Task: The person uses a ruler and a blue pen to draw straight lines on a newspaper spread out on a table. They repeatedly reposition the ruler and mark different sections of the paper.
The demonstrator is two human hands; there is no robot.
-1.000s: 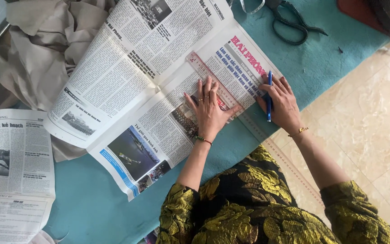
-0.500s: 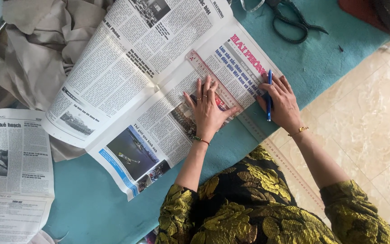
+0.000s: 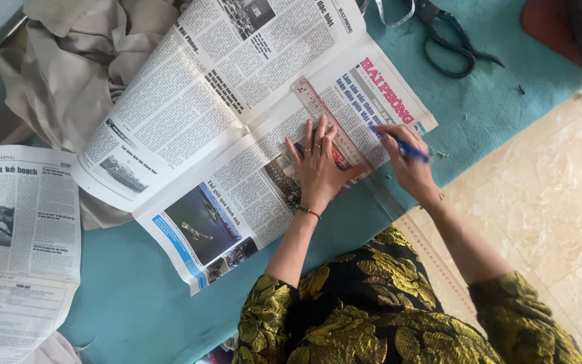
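An opened newspaper (image 3: 223, 121) lies spread on a teal mat (image 3: 122, 303). A long clear ruler (image 3: 318, 108) lies slantwise across the newspaper's right page and runs off the mat onto the floor. My left hand (image 3: 318, 168) presses flat on the ruler and the paper, fingers spread, rings on them and a bead bracelet at the wrist. My right hand (image 3: 409, 162) holds a blue pen (image 3: 409, 149), its tip on the paper at the ruler's right edge.
Black scissors (image 3: 449, 37) lie on the mat at the top right. Crumpled beige cloth (image 3: 69, 74) lies at the upper left, partly under the newspaper. A second newspaper (image 3: 18, 249) lies at the left edge. Cream marble floor (image 3: 547, 202) is to the right.
My right hand has turned the pen from upright beside the ruler to a slant and moved it left, onto the paper at the ruler's edge. My left hand stays pressed on the ruler.
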